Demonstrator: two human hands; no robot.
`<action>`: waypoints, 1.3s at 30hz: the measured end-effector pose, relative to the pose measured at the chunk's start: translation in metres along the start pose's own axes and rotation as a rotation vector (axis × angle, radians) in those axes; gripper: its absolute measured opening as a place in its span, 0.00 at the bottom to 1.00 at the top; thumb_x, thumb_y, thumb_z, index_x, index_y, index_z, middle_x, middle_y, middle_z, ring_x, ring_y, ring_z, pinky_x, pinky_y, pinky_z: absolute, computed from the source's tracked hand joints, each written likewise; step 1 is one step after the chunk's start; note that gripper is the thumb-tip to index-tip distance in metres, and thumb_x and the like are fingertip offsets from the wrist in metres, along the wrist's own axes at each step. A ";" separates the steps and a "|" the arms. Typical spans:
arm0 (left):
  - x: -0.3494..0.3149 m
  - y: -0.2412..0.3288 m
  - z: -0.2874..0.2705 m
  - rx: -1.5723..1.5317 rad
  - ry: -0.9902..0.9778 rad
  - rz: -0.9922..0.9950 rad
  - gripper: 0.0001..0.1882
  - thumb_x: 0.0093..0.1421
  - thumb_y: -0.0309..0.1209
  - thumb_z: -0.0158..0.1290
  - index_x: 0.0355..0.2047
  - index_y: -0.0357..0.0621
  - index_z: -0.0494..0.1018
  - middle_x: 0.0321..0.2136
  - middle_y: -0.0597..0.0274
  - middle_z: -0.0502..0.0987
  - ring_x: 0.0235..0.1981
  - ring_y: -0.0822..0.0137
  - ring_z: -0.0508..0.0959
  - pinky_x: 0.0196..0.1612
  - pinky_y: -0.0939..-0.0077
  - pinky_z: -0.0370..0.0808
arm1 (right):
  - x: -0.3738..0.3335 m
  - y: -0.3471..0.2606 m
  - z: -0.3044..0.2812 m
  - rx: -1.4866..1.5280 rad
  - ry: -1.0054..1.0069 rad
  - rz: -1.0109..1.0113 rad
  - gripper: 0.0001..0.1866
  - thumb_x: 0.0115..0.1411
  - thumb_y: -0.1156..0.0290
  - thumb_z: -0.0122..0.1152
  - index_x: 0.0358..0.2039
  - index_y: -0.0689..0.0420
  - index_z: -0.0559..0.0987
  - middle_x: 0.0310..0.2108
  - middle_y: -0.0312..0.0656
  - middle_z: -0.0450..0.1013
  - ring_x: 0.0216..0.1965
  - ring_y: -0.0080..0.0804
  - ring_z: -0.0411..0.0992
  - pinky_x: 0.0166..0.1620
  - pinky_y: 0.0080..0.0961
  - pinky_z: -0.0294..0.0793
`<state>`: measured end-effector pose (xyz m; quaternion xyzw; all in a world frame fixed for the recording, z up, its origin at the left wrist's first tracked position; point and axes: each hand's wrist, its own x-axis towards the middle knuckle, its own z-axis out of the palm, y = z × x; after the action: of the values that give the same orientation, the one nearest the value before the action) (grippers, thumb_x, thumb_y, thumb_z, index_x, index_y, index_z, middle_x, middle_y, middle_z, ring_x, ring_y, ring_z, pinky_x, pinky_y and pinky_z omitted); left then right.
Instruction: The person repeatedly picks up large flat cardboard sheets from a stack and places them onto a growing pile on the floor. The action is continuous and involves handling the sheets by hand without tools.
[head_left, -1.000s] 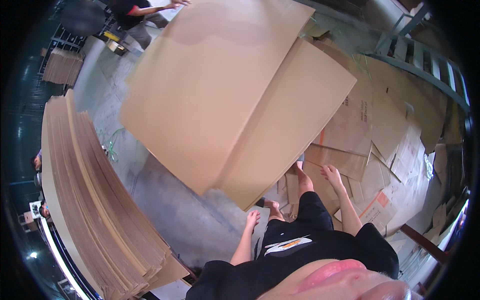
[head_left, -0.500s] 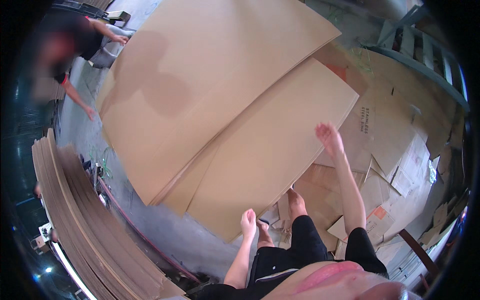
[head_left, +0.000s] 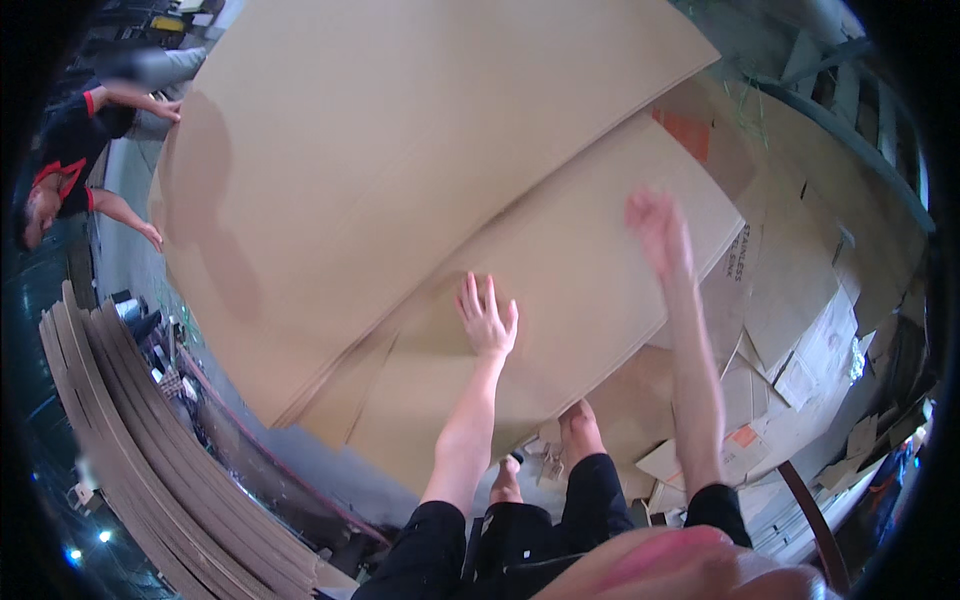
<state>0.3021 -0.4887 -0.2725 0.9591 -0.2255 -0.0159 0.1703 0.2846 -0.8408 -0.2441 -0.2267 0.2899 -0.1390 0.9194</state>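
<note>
Two large overlapping brown cardboard sheets lie in front of me. The upper sheet (head_left: 400, 130) covers the far side of the lower sheet (head_left: 570, 310), whose near part is bare. Over that bare part, close to the overlap, my left hand (head_left: 487, 318) is open, palm down with fingers spread. It looks to be at the surface, though contact is hard to confirm. Farther right, my right hand (head_left: 658, 230) is raised above the lower sheet near its right end. Motion blurs its fingers, and I see nothing held in it.
At far left, a co-worker in a dark shirt (head_left: 72, 160) has both hands near the upper sheet's left edge. A stack of cardboard (head_left: 150, 440) stands at lower left. Flattened cartons (head_left: 790, 250) cover the floor at right, beside a grey metal frame (head_left: 850, 135).
My left hand has moved forward from the lower sheet's near edge to over its middle, fingers now spread. My right hand has risen slightly. The view has shifted.
</note>
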 end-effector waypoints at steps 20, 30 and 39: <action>-0.414 -0.120 -0.119 -0.544 -0.638 -0.840 0.35 0.57 0.51 0.51 0.55 0.35 0.64 0.41 0.46 0.76 0.42 0.59 0.77 0.43 0.66 0.74 | -0.456 0.100 -0.116 -0.025 0.551 0.214 0.15 0.63 0.54 0.49 0.34 0.52 0.75 0.25 0.34 0.73 0.31 0.32 0.73 0.39 0.36 0.72; -0.617 -0.178 -0.137 -0.861 -0.746 -1.368 0.31 0.58 0.53 0.48 0.53 0.44 0.64 0.44 0.59 0.74 0.38 0.63 0.74 0.39 0.57 0.71 | -0.582 0.150 -0.146 -0.479 0.705 0.352 0.22 0.63 0.51 0.45 0.43 0.56 0.74 0.34 0.39 0.76 0.38 0.34 0.73 0.43 0.33 0.69; -0.456 -0.119 -0.157 -1.022 -0.521 -1.210 0.31 0.60 0.55 0.46 0.56 0.49 0.60 0.49 0.62 0.72 0.44 0.66 0.73 0.39 0.66 0.71 | -0.571 0.114 -0.143 -0.808 0.683 0.228 0.22 0.61 0.54 0.48 0.39 0.61 0.77 0.30 0.39 0.76 0.27 0.25 0.71 0.29 0.22 0.69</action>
<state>-0.0393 -0.1390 -0.1851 0.6849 0.3316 -0.4263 0.4891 -0.2391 -0.5699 -0.1366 -0.4714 0.6254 0.0184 0.6215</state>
